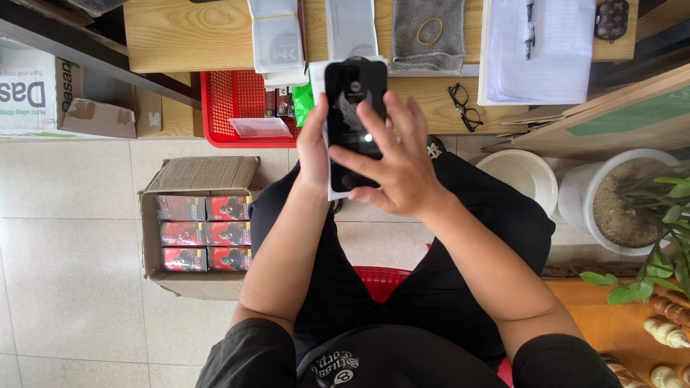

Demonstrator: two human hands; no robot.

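Tiled floor, wooden table [180, 36], red basket [230, 108]: left hand [313, 154] grips black glass screen protector [353, 122] by its edge; right hand [395, 169] fingers spread flat upon it, pressing.

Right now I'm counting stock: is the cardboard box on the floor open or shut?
Open. The cardboard box has its flaps folded back, and rows of small red-and-black packs show inside, filling most of it.

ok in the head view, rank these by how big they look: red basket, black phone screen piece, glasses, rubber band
1. red basket
2. black phone screen piece, though it is held nearer the camera, so unsure
3. glasses
4. rubber band
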